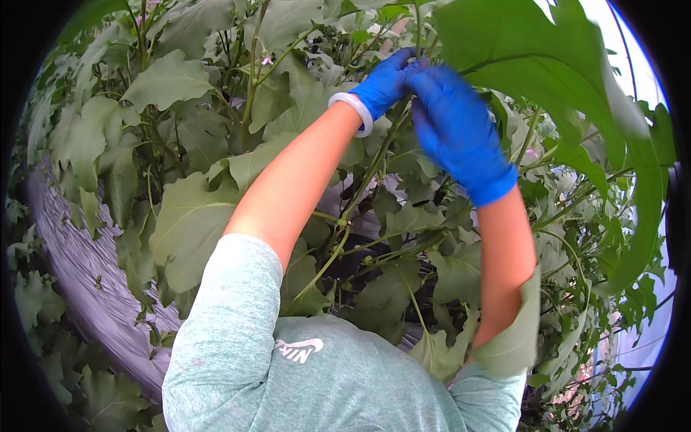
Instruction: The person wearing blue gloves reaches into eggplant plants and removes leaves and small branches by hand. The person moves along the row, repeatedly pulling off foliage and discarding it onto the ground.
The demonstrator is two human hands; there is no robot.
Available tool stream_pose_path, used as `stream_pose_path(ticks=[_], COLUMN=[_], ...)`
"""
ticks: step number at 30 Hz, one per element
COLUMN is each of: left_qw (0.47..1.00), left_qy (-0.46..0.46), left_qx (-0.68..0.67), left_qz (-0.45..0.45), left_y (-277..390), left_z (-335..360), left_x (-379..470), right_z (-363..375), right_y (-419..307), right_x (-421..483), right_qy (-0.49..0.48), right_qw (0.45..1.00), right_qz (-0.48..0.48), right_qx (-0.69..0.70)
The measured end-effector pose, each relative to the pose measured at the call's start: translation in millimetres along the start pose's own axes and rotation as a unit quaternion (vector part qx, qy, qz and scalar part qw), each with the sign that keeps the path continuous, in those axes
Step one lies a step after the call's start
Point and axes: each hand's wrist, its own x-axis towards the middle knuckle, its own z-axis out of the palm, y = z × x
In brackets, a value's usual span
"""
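Observation:
Both my hands wear blue gloves and are raised into an eggplant plant, close together. My left hand, with a white band at its wrist, has its fingers curled at an upright green stem. Beside it, my right hand is blurred, its fingertips by the left fingers; they overlap, hiding what lies between them. Below the hands, a thicker branching stem slants down to a node. A large lobed leaf hangs close to the camera, above and right of my right hand.
Dense eggplant foliage with small purple flowers surrounds my arms. Wrinkled plastic mulch film covers the ground at left. A broad leaf lies across my right upper arm. Pale plastic sheeting stands at the right edge.

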Motion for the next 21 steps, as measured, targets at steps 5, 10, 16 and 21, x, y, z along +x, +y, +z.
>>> stream_pose_path(ticks=[5,10,16,21], left_qw=[0.980,0.983,0.990,0.981], left_qy=[0.027,-0.007,-0.020,0.002], left_qx=[-0.064,-0.022,-0.022,-0.107], left_qz=[-0.184,-0.181,-0.136,-0.164], left_y=[-1.2,-8.5,-13.7,-1.5], left_z=[1.5,3.7,17.7,21.4], left_x=[10.7,15.6,16.8,10.7], right_z=[-6.0,-4.0,-10.4,-21.8], right_y=[41.8,65.6,81.7,75.5], right_x=[6.5,-4.6,30.7,43.1], right_qy=[-0.076,-0.087,-0.004,0.081], right_qw=[0.957,0.958,0.924,0.867], right_qz=[0.063,0.183,0.305,0.327], right_qx=[-0.273,-0.203,0.229,0.366])
